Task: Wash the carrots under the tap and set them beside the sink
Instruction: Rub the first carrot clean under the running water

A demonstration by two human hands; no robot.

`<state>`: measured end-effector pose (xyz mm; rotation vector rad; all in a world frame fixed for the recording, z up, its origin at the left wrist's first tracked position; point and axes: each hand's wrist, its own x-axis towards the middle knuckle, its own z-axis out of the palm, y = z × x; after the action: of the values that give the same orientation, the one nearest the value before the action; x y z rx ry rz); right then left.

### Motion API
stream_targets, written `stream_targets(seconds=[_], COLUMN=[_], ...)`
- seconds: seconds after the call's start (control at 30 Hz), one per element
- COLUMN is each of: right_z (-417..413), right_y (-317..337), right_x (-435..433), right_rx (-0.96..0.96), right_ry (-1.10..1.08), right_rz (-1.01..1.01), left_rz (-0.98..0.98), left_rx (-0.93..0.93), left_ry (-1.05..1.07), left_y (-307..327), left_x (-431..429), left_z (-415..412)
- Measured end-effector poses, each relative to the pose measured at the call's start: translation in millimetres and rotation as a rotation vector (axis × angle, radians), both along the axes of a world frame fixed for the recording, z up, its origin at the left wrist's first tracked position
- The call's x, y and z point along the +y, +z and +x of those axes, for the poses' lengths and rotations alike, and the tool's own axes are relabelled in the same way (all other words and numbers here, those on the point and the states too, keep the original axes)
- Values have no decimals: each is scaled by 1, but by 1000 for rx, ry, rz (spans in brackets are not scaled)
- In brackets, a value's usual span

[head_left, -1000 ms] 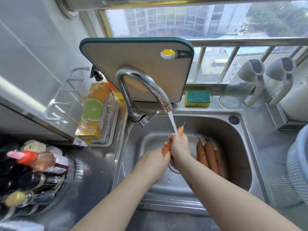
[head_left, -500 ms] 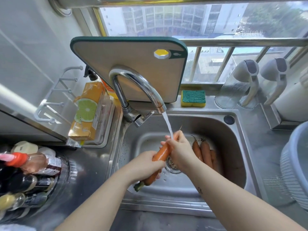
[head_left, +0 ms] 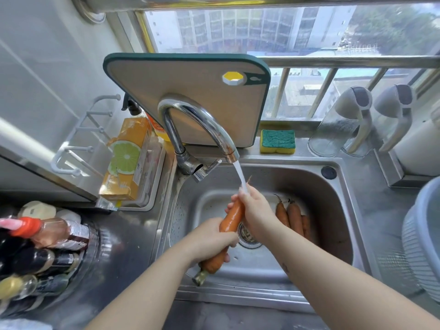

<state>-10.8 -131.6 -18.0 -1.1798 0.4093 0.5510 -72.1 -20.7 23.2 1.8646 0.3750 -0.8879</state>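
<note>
The long orange carrot (head_left: pixel 232 216) slanted from near-left to far-right, its tip under the curved chrome tap's (head_left: pixel 197 117) stream. The left hand (head_left: pixel 210 240) gripped its thick near end and the right hand (head_left: pixel 256 209) wrapped its thin far end. Three other orange carrots (head_left: pixel 294 219) lay in the stainless steel sink (head_left: pixel 262 297), with bare steel counter (head_left: pixel 371 210) to the right.
</note>
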Motion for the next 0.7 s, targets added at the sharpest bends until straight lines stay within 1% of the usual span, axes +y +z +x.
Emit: stream_targets(seconds=[0.03, 0.1, 0.17, 0.23, 0.3, 0.4, 0.5, 0.53, 0.6, 0.67, 0.7], right_z=[-4, -7, -5, -1, 4, 12, 8, 4, 1, 2, 2], right_y=[-2, -9, -10, -9, -8, 0, 5, 4, -1, -2, 1], right_x=[-2, -5, -5, -2, 1, -2, -6, -6, -5, -3, -3], right_rx=[-76, -188, -243, -251, -195, -16, -19, -34, -51, -81, -94], right_ry=[87, 176, 164, 81, -27, -176, -87, -39, 25, -13, -52], right_rz=[-63, -228, -398, -473, -429, -241, -86, -81, -185, -291, -313], left_rz=[46, 240, 409, 547, 622, 663, 733, 775, 845, 862, 830], left_rx=[-30, -130, -203, -273, -347, -416, -444, -460, -504, -553, -567], left_ry=[-14, -116, -217, -288, -318, -334, -329, -341, -380, -412, -410], left_y=[-1, -4, -5, -6, -8, -10, -10, -11, -11, -12, -12], left_x=[2, 0, -7, -16, -22, -21, -13, -10, -9, -14, -17], left_z=[1, 0, -3, -6, -7, -6, -5, -6, -7, -10, -11])
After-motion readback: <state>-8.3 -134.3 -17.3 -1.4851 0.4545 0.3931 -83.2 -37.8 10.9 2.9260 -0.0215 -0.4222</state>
